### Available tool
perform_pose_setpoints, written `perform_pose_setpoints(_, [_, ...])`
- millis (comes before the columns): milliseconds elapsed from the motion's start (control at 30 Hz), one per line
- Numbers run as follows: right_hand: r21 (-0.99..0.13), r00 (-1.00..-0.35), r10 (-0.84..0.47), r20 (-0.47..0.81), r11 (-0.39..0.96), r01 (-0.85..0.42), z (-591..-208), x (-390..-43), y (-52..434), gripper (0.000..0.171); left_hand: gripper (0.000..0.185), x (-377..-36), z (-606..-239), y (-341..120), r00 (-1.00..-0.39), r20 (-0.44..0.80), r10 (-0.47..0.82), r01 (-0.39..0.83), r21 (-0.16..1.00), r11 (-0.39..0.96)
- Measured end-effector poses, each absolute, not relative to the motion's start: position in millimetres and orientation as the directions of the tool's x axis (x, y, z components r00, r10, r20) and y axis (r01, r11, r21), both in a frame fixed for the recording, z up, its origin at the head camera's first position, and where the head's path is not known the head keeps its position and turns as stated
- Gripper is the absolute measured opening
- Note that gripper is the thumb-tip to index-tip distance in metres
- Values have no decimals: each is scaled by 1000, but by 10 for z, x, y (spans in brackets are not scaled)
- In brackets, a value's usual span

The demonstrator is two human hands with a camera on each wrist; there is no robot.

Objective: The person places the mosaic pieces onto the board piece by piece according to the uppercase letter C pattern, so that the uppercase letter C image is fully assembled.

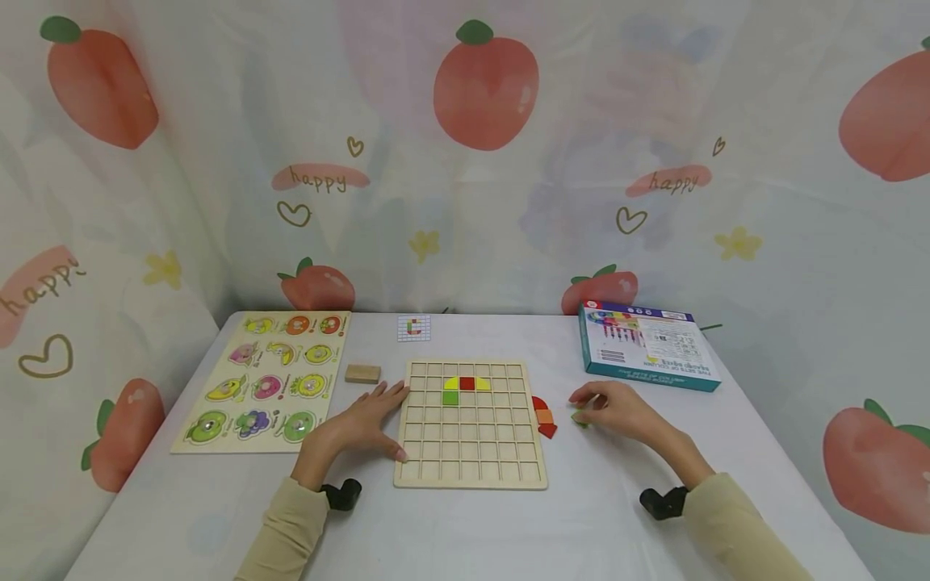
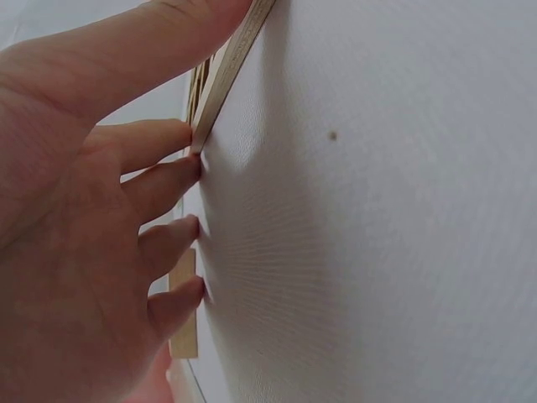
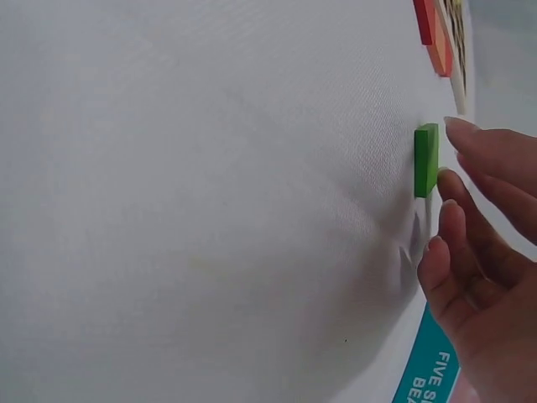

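My left hand (image 1: 366,420) rests at the left side of a wooden grid board (image 1: 472,476), its spread fingers on the tablecloth and its thumb on the board's edge. Two yellow curved pieces (image 1: 483,384) flank a red square (image 1: 467,383) on the grid, with a green square (image 1: 450,398) below the left one. Right of the board, my right hand (image 1: 617,407) reaches down with bent fingers over a green block (image 3: 426,159). In the right wrist view the index fingertip is right at the block, and a small gap shows between thumb and block.
Red and orange pieces (image 1: 544,416) lie against the board's right edge. A fruit puzzle board (image 1: 250,359) and a small wooden block (image 1: 362,374) are at left. A pattern card (image 1: 414,328) lies behind the board, and a teal box (image 1: 647,347) stands at back right.
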State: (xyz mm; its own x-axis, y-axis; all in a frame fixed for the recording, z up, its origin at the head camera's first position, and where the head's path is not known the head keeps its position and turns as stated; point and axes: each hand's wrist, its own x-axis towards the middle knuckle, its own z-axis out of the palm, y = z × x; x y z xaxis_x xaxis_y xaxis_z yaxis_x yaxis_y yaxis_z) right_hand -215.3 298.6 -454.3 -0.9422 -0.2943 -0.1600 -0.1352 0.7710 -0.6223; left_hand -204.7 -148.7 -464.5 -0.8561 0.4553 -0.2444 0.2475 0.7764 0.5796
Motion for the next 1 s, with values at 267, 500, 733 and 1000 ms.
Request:
perform_pose_setpoints(267, [-615,-934,-314,-172,775,-147,-4540,-2136,3042,34,111,-2038,-4638,-1486,-857,-247,453,246,577,779])
perform_pose_setpoints(500, [-614,-924,-330,-192,775,-149,-4521,-2127,3057,30,111,-2027,-4643,-1491,-857,-245,454,243,585,774])
perform_pose_setpoints(733, [-606,-929,-315,-193,783,-140,-4541,-2138,3042,26,111,-2042,-4655,-1490,-857,-242,455,250,578,777])
perform_pose_setpoints(1000, [-640,-944,-297,-146,756,-138,-4601,-2161,2997,18,111,-2037,-4646,-1483,-857,-242,454,244,585,773])
